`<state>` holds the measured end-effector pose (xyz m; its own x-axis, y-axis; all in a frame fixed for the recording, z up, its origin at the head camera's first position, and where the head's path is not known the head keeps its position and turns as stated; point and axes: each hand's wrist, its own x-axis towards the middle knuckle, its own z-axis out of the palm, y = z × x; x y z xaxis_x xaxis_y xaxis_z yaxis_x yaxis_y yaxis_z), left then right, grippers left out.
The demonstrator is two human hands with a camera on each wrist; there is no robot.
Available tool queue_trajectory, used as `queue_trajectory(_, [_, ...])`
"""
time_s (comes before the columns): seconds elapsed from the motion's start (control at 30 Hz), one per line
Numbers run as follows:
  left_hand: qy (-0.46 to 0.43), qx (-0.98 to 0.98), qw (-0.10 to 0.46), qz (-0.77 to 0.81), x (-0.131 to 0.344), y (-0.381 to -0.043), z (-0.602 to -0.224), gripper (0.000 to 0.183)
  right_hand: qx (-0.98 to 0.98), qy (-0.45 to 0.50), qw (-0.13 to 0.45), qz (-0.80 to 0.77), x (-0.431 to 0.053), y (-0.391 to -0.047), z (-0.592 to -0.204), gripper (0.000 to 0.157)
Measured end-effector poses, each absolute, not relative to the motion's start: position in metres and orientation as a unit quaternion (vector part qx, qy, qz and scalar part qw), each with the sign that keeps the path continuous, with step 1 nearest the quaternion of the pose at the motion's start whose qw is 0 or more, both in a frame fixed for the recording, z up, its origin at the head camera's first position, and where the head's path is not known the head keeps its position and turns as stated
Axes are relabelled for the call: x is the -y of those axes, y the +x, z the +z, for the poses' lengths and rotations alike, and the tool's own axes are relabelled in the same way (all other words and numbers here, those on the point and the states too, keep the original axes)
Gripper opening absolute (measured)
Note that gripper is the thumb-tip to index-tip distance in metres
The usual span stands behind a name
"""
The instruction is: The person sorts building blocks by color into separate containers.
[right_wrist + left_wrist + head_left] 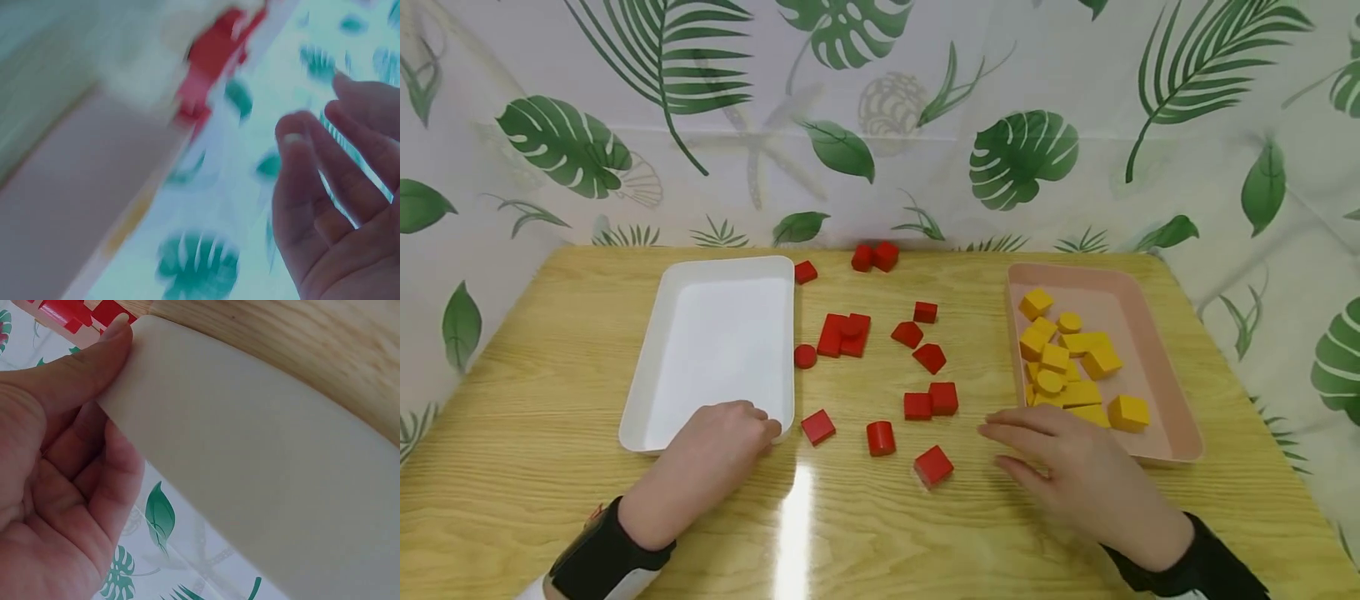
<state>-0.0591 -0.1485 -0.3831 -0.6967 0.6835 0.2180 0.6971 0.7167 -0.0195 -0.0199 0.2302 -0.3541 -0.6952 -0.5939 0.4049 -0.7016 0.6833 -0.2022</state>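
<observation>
My left hand (pixel 718 446) grips the near right corner of a white tray (pixel 726 329). In the left wrist view the thumb (pixel 94 365) presses the corner's outer side, while the other fingers curl at the rim. No block shows inside this tray. Over the near left part of a pink tray (pixel 1157 392) hovers my right hand (pixel 1067 467), its fingers loosely spread and holding nothing. Several yellow blocks (pixel 1078 343) lie in the pink tray, some hidden behind that hand. Between the trays several red blocks are scattered, among them a cylinder (pixel 881 438) and a cube (pixel 933 466).
Two red blocks (pixel 886 256) stand at the table's back edge, against a leaf-patterned cloth (pixel 925 200). A red disc (pixel 805 357) and a small red block (pixel 806 272) lie beside the white tray's right wall. The wooden table (pixel 880 542) extends in front.
</observation>
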Motion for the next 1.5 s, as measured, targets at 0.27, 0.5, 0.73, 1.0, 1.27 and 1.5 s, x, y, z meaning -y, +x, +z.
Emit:
queue_trajectory(0.27, [-0.381,0.918,0.105,-0.021,0.147,-0.06,-0.382,0.035,0.879,0.441,0.002,0.178,-0.192,-0.029,-0.373,0.034])
queue_trajectory(0.5, [-0.378,0.919,0.106,-0.016,0.148,-0.057,-0.381,0.037,0.876,0.45,-0.047,0.169,-0.184,-0.038,-0.38,0.021])
queue_trajectory(0.73, [-0.381,0.918,0.109,-0.001,0.148,-0.057,-0.382,0.035,0.874,0.455,-0.051,0.162,-0.175,-0.044,-0.375,0.014])
queue_trajectory(1.0, [-0.38,0.919,0.108,-0.001,0.146,-0.056,-0.383,0.035,0.861,0.49,-0.003,0.135,-0.119,-0.071,-0.339,0.023])
queue_trajectory(1.27, [-0.384,0.916,0.114,0.001,0.147,-0.055,-0.386,0.032,0.84,0.533,0.01,0.103,-0.041,-0.12,-0.326,0.023])
queue_trajectory(1.5, [-0.389,0.913,0.125,0.004,0.148,-0.057,-0.385,0.031,0.854,0.51,-0.037,0.101,0.01,-0.154,-0.359,0.022])
